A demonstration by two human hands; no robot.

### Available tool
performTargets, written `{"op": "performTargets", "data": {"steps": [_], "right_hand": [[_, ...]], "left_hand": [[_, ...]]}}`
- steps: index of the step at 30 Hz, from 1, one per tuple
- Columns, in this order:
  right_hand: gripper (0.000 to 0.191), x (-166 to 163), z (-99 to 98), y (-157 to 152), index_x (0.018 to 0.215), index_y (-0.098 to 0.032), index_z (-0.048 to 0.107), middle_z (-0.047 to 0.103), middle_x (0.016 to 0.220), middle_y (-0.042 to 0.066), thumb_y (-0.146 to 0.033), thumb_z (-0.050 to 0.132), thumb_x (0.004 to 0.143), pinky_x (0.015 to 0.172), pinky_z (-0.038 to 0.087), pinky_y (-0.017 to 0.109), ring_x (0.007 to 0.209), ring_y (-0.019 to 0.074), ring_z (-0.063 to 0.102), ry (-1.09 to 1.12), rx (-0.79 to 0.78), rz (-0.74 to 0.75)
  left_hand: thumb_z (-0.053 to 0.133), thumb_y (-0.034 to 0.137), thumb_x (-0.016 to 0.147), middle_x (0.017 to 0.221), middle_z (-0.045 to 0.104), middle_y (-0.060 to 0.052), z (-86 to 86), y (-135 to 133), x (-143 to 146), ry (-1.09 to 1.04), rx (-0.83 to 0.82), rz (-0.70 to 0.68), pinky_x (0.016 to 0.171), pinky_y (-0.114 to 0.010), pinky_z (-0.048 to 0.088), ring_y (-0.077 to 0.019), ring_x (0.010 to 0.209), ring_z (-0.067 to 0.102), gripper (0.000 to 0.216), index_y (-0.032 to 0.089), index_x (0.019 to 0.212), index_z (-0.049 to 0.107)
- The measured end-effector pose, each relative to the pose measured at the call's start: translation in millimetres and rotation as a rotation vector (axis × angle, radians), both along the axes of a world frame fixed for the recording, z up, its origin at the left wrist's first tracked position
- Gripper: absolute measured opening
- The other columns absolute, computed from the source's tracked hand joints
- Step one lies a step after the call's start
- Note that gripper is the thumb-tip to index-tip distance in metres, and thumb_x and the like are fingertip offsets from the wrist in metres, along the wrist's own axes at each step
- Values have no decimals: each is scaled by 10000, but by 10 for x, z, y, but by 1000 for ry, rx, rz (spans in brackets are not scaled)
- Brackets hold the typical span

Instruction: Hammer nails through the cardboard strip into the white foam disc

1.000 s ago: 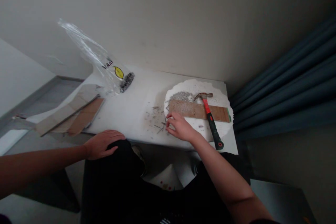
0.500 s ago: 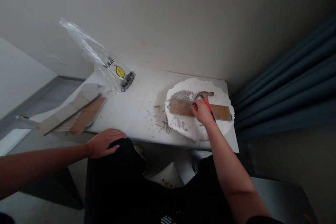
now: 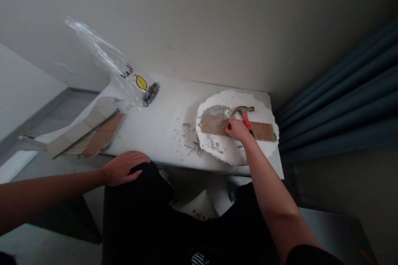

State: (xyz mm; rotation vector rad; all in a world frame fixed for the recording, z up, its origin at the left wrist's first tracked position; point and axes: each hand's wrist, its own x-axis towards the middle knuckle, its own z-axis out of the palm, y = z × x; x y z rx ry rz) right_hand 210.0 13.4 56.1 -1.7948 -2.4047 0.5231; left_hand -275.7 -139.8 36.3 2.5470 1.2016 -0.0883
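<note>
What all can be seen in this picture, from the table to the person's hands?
table: one, white, against the wall
round slab: one, white, on the table's right end
wooden strip: one, brown, lying across the slab
hammer: one, red and black handle, lying across the strip
grey debris: one heap, on the slab behind the strip
nails: a few, dark, loose by the slab's left edge
plastic bag: one, clear with a yellow mark, back left on the table
boards: a few, brown, at the table's left end
curtain: one, dark blue, far right
left hand: flat on a black-clad knee
right hand: on the strip, beside the hammer
</note>
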Motion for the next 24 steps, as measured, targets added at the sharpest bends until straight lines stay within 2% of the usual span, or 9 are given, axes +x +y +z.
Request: {"op": "performTargets", "data": {"steps": [5,9,11,17,21,24], "right_hand": [[105,-22,26,14,950,-129,721,769,1005,140,-164,644,887,744,467,290,897,247,697,-49,-11,-13],[114,-49,43,8,936,-134,724,771,1019,159,-208,646,898,754,479,304,913,269,708,-84,-9,-13],[132,-60,50,2,940,-132,726,770,1023,172,-217,631,905,753,483,312,916,280,712,-97,-5,-14],[153,-63,54,3,946,-139,724,772,995,172,-263,642,909,745,486,320,899,294,717,-106,2,-16],[143,-28,37,20,940,-146,710,763,956,145,-268,639,922,747,482,308,879,270,705,-84,6,-5],[111,18,46,8,983,-145,695,747,1027,124,-217,630,927,777,482,284,921,235,686,-50,20,40]], "left_hand": [[456,334,945,1250,726,-82,-3,-1,-4,-26,5,2,1097,-445,469,-260,1184,630,382,222,1238,674],[489,367,857,1236,738,-30,7,10,-7,-85,-8,1,1055,-503,503,-287,1154,651,476,399,1304,650],[500,372,817,1237,738,-28,10,14,-8,-94,-17,3,1055,-527,500,-302,1152,653,541,441,1336,634],[505,366,778,1238,746,-25,-29,20,-26,-52,1,-11,1039,-516,514,-308,1152,658,595,441,1354,636],[505,352,774,1213,755,-33,-47,15,-36,-102,22,-6,1034,-523,520,-306,1135,664,627,431,1386,615],[509,347,788,1237,750,-26,-31,19,-34,-79,3,-11,1046,-519,518,-300,1150,663,612,427,1385,618]]}}
